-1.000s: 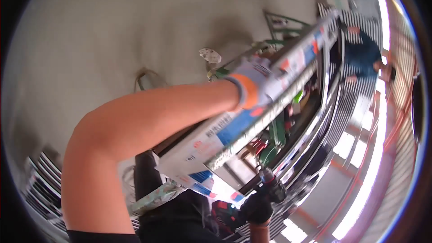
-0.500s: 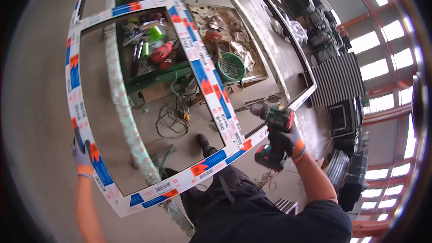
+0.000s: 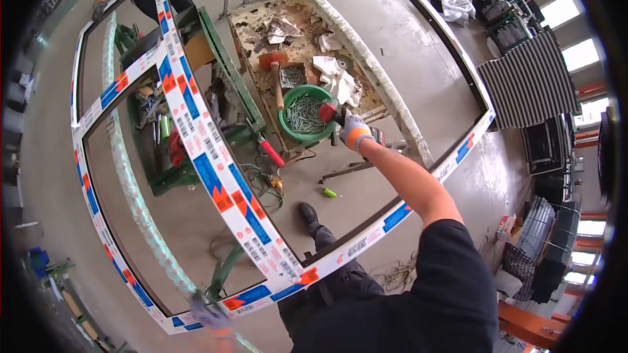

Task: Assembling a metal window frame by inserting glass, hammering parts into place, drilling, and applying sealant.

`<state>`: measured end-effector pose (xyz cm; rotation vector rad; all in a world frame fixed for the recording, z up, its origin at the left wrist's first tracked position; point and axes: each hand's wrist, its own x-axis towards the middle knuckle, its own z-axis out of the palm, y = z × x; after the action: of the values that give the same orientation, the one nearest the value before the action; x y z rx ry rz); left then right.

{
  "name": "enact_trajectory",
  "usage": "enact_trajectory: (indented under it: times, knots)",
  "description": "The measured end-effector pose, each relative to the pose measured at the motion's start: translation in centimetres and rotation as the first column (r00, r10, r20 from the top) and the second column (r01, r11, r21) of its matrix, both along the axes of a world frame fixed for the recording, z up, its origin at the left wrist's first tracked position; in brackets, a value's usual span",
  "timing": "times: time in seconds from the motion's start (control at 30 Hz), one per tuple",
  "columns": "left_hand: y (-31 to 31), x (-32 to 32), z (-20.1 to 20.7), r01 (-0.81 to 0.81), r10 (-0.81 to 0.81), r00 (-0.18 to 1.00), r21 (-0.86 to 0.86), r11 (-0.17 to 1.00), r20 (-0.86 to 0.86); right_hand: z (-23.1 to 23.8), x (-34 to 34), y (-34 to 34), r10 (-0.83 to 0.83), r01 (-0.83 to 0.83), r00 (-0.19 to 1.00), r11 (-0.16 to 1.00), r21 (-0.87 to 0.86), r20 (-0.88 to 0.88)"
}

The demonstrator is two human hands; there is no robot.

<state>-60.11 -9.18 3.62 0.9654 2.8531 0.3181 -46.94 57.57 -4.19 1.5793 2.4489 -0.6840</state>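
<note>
My right hand point(image 3: 354, 132), in a grey glove with an orange cuff, is closed around a cordless drill point(image 3: 327, 112), mostly hidden by the hand. It reaches through the large window frame point(image 3: 209, 150), whose white profiles carry blue and orange printed film. The drill is at the right rim of a green bowl point(image 3: 285, 121) full of screws point(image 3: 305, 115); whether they touch cannot be told. My left hand point(image 3: 210, 317), smeared by motion, is at the frame's near edge, close to the lower left corner; its fingers cannot be made out.
The frame lies on padded rails point(image 3: 140, 212). Beneath are a cluttered green bench point(image 3: 245, 101) and a worn table point(image 3: 252, 33) with a hammer point(image 3: 279, 91) and a white cloth point(image 3: 337, 80). At the far left another person's hand point(image 3: 99, 10) touches the frame. Cables point(image 3: 396, 273) lie on the floor.
My right hand has moved the drill from the frame's near edge forward and left to the bowl. My left hand has gone from the left side to the near edge. My view has shifted.
</note>
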Motion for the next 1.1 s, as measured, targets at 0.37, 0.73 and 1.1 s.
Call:
enact_trajectory:
  times: [0.37, 0.73, 1.1]
  knots:
    - [13.6, 11.9, -0.3, -0.024, 0.021, 1.0, -0.119, 0.993, -0.023, -11.7, -3.6, 15.2, -0.19, 0.201, 0.979, 0.945, 0.259, -0.068]
    - [13.9, 10.1, -1.3, -0.012, 0.017, 0.997, -0.062, 0.998, 0.076, -19.9, 3.3, 20.4, -0.145, 0.128, 0.989, 0.904, 0.408, 0.011]
    - [14.9, 13.3, 1.1, 0.147, -0.171, 0.983, 0.27, 0.952, 0.069, -3.4, 10.8, 4.3, 0.281, -0.199, 0.95, 0.879, 0.433, -0.133]
